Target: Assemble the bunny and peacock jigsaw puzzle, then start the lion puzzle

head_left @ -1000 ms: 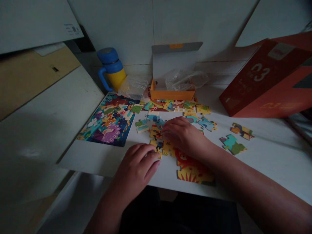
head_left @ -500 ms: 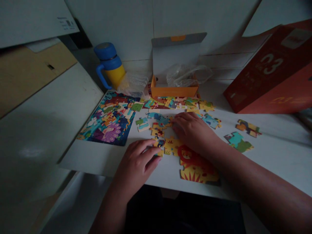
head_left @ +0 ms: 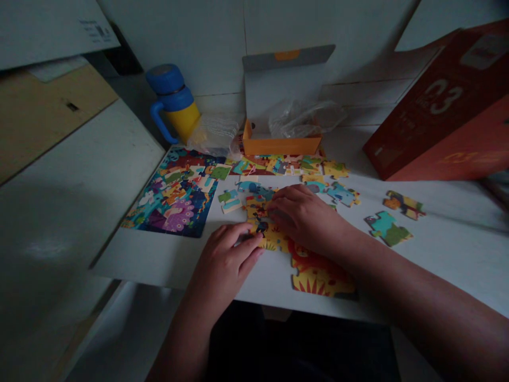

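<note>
Yellow puzzle pieces (head_left: 274,233) lie joined on the white table in front of me, below a blue elephant piece (head_left: 260,191). My left hand (head_left: 228,252) grips the left edge of these pieces between its fingers. From the right, my right hand (head_left: 304,215) curls over the pieces, its fingertips pressed on them and partly hidden. Under my right wrist is a joined lion section (head_left: 322,276) in orange and red, its right part covered by the forearm. A loose green and blue piece (head_left: 229,201) lies just left of the elephant.
A dark blue assembled picture (head_left: 170,196) with loose pieces on it lies at left. Behind stand a blue and yellow bottle (head_left: 178,109), an open orange box (head_left: 282,146) with clear plastic, and more pieces. Two pieces (head_left: 387,228) (head_left: 405,205) lie at right, near a large red box (head_left: 441,116).
The piece at my left hand has closed up against the yellow pieces beside it. My right hand has shifted slightly left, and the view has tilted a little.
</note>
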Tool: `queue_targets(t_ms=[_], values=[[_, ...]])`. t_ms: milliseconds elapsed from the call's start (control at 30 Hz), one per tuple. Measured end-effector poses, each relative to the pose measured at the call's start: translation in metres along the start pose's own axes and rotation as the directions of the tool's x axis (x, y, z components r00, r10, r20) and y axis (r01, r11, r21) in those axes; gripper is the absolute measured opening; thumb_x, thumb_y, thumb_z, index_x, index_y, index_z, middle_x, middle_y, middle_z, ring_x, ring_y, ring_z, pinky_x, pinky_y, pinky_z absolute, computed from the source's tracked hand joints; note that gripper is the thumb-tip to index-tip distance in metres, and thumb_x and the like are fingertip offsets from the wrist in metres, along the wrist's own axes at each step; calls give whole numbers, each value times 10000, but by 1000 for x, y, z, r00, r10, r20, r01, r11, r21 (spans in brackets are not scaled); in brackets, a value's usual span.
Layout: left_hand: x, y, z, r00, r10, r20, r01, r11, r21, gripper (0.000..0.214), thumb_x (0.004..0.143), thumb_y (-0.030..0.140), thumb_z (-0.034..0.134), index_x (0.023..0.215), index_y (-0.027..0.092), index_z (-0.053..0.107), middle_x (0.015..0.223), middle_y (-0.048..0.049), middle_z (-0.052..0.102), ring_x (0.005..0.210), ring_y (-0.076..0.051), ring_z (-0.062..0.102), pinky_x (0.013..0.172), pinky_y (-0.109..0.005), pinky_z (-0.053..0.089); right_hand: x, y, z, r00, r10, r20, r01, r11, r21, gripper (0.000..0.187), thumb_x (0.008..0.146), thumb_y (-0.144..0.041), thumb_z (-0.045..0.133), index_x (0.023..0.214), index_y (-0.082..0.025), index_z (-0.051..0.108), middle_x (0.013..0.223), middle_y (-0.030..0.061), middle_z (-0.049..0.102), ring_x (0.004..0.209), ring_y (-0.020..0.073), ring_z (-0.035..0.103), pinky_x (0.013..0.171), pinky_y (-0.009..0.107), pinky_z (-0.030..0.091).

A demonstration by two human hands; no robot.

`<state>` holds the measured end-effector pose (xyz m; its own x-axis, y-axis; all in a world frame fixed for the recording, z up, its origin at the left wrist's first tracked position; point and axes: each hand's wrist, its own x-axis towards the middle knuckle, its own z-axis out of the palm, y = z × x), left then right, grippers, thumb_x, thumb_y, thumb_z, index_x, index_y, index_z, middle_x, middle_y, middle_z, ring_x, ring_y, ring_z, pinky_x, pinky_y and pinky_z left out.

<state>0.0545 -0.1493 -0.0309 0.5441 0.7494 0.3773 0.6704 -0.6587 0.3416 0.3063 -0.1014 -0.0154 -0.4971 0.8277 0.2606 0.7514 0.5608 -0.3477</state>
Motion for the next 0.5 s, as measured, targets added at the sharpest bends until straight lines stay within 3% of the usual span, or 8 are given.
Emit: queue_targets(t_ms=[267, 500], values=[[0, 0, 0, 1000, 16, 18, -16, 1000, 6, 234, 1057, 237, 699, 1277, 245, 778, 1314, -97, 736, 1183, -281, 685, 1032, -523, 613, -1, 4, 3, 999, -26, 46, 25, 999, 29, 207, 1050, -204, 624, 1163, -195, 797, 1193, 140, 758, 1160, 303, 657, 1063, 472, 525], [-2, -1, -1, 998, 58, 39, -58, 998, 12, 240, 1052, 258, 716, 1283, 228, 775, 1379, -70, 750, 1265, -279, 673, 1100, -519, 585, -3, -1, 3, 999, -26, 20, 25, 998, 53, 336, 1060, -194, 601, 1365, -181, 741, 1346, 164, 714, 1241, 328, 624, 1098, 514, 524]])
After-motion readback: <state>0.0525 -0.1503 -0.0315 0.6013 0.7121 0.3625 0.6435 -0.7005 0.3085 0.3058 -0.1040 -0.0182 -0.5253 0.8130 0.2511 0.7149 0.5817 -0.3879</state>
